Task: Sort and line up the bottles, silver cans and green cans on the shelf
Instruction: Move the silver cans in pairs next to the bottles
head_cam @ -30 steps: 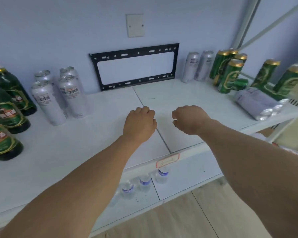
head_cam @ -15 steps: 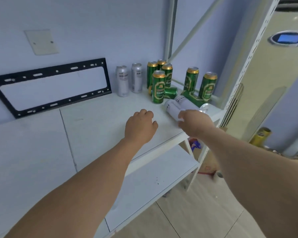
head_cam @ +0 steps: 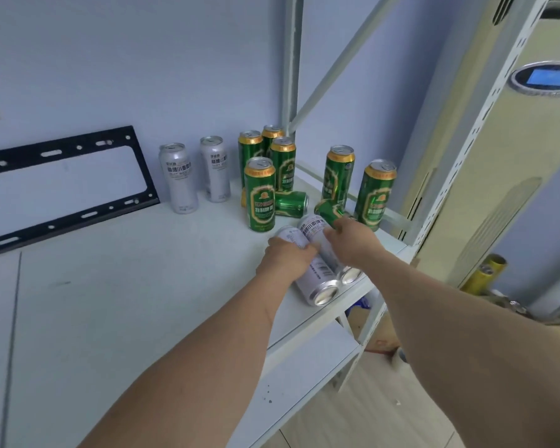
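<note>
Two silver cans lie on their sides near the right front corner of the white shelf (head_cam: pixel 143 302). My left hand (head_cam: pixel 285 257) grips the nearer lying silver can (head_cam: pixel 317 282). My right hand (head_cam: pixel 353 242) grips the farther lying silver can (head_cam: pixel 314 227). Two more silver cans (head_cam: pixel 178 177) stand upright by the back wall. Several green cans (head_cam: pixel 260 194) stand behind the hands, and two green cans (head_cam: pixel 291 203) lie on their sides among them. No bottles are in view.
A black metal bracket (head_cam: pixel 62 189) leans against the wall at the left. The shelf's upright posts (head_cam: pixel 485 130) rise at the right edge, with a beige floor-standing unit (head_cam: pixel 530 156) beyond. A lower shelf (head_cam: pixel 298 376) lies below the front edge.
The view has swung right, away from the bottles. Both hands have reached forward to the right corner and closed round the two lying silver cans.
</note>
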